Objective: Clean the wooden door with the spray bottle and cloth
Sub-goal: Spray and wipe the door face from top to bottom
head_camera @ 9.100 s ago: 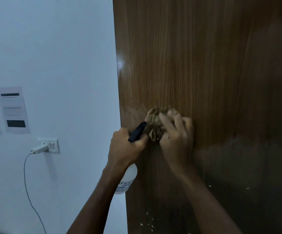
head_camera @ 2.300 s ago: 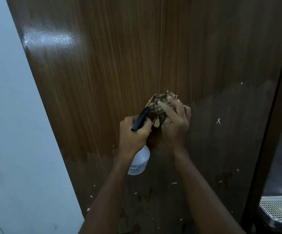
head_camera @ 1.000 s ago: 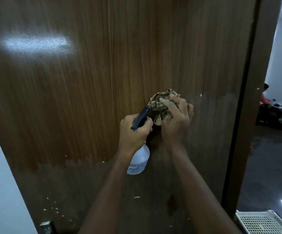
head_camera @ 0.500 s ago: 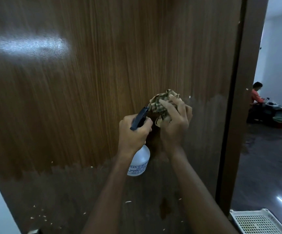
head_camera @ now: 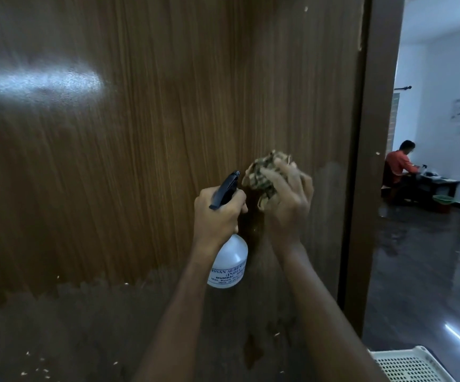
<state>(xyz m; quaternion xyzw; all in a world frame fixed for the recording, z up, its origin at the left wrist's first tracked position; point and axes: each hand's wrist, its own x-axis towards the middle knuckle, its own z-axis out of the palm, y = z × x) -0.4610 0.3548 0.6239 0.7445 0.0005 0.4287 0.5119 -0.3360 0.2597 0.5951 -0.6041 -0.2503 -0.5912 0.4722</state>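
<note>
We see the door (head_camera: 140, 161): warm brown w/ fine vertical grain, darker dull brown along its lower part, pale flecks near the bottom, whitish glare patch at left. Door frame (head_camera: 366, 188) plain darker brown. Cloth (head_camera: 262, 175): checked, olive-green & cream. Spray bottle (head_camera: 230, 263): translucent white body w/ dark blue print, black trigger head. Far right: white walls, person (head_camera: 398, 164) in an orange-red top, green bin (head_camera: 443, 201), dark glossy floor (head_camera: 421, 271). Near right: cream-white perforated basket (head_camera: 413, 365).

Dark, glossy floor (head_camera: 421, 271) off to the right, with a white perforated basket (head_camera: 413, 365) sitting on it near the door, and a green bin (head_camera: 443, 201) far back beside the desk (head_camera: 441, 183).
</note>
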